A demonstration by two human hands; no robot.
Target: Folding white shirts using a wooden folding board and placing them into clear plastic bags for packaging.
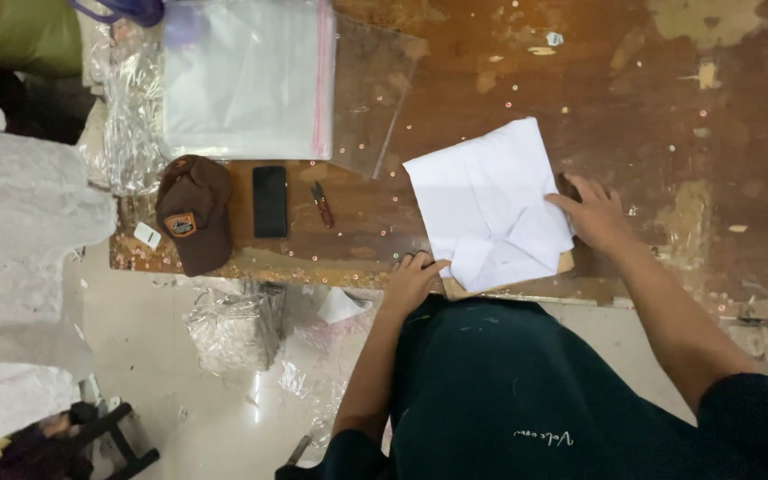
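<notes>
Warm, even indoor light over a fairly sharp view

We see soft overhead light with faint shadows; the white fabric is nearly blown out, glare streaks the clear plastic bags, and the pale floor shines. Our edges bend slightly, and the white heap loses detail.

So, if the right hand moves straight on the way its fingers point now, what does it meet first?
The right hand points toward the folded white fabric, and its fingertips already seem to touch its edge. So it would probably push into this fabric first, which lies on a thin board.
</notes>
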